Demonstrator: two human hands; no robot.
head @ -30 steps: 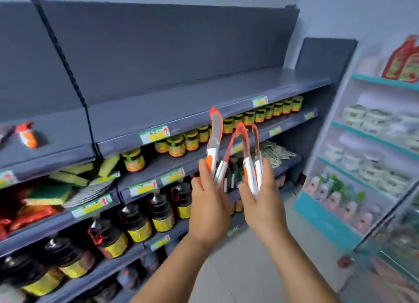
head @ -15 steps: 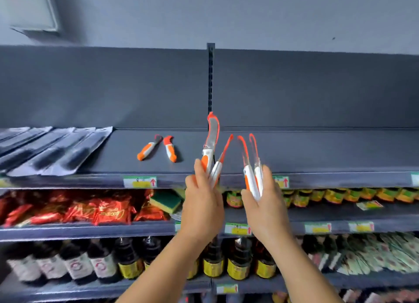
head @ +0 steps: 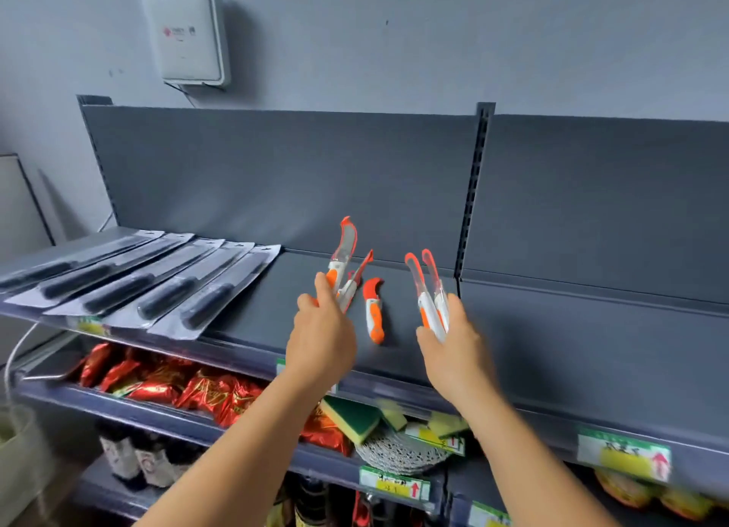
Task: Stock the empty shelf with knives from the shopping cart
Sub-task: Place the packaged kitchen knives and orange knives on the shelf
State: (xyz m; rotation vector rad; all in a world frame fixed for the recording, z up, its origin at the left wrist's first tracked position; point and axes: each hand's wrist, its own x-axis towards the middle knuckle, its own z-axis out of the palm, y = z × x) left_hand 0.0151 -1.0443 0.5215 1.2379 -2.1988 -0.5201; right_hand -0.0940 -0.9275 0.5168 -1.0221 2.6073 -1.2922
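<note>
My left hand point(head: 321, 339) grips two orange-and-white knives point(head: 342, 264) by the handles, their sheathed blades pointing up and away. Two more orange-and-white knives point(head: 428, 290) are held the same way in my right hand point(head: 455, 349). Both hands hover over the front of the dark grey top shelf point(head: 552, 349). One orange-and-white knife point(head: 373, 309) lies on the shelf between my hands. My left hand hides whatever lies behind it. Several black-handled knives in clear packs point(head: 157, 286) lie side by side on the shelf's left part.
A white box point(head: 185, 33) hangs on the wall above the shelf unit. The shelf below carries red packets point(head: 189, 388), green-yellow sponges point(head: 355, 418) and a round mat. Bottles stand lower down. Price tags point(head: 623, 453) line the shelf edges.
The view has swung left and closer to the top shelf. Both hands have moved forward over the shelf with their knives. One of the two loose knives is now behind my left hand.
</note>
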